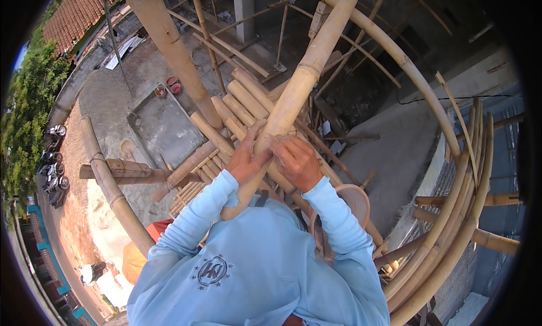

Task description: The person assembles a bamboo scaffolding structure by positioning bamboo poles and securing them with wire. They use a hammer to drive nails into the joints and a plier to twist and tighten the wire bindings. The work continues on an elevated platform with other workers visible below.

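A thick bamboo pole (305, 72) slants from the upper right down to my chest, its lower end against my shirt. Wrapped on the left side of this pole is my left hand (247, 156), with the thumb lying across its face. My right hand (298, 163) is at the pole's right side, fingers curled and pinched together close to the left thumb. Whatever those fingertips hold is too small or too hidden to make out. Beneath both hands lie several cut bamboo lengths (248, 100) forming a platform.
A round bucket (361, 204) stands by my right elbow. An upright bamboo post (178, 60) rises ahead on the left. Curving poles (463, 213) are bundled at right, and another pole (104, 179) borders the left. Far below are a rectangular mortar bed (169, 128) and parked motorbikes (56, 171).
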### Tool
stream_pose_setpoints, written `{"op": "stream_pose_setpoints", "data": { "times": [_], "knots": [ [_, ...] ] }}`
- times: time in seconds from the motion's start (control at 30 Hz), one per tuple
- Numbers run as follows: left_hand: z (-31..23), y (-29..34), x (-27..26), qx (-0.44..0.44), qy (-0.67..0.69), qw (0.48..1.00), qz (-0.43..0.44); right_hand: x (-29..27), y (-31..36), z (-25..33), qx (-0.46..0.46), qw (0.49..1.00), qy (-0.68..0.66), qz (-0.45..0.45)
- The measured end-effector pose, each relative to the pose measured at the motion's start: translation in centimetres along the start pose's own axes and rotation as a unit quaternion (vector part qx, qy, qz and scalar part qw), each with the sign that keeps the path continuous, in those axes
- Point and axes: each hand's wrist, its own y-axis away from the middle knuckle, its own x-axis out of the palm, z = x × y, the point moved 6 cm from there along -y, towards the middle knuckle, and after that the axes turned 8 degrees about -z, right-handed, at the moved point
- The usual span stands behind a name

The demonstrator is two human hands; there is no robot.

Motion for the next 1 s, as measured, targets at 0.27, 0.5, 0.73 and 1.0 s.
{"op": "stream_pose_setpoints", "data": {
  "times": [0.27, 0.5, 0.73, 1.0],
  "knots": [
    [1.1, -0.9, 0.7, 0.057, 0.049, 0.994, 0.079, -0.7, 0.1, 0.2, 0.023, 0.997, -0.064, -0.025],
    [-0.5, -1.4, 1.5, 0.083, 0.058, 0.993, 0.055, -3.8, 2.0, -1.2, 0.171, 0.981, -0.033, -0.084],
    [-0.2, -1.4, 0.8, 0.064, 0.037, 0.995, 0.059, -10.1, 33.3, -7.8, 0.635, 0.590, 0.270, 0.419],
    [-1.2, -1.5, 1.0, 0.093, 0.050, 0.993, 0.053, -6.8, 46.9, -5.5, 0.725, 0.525, 0.208, 0.394]
  ]
}}
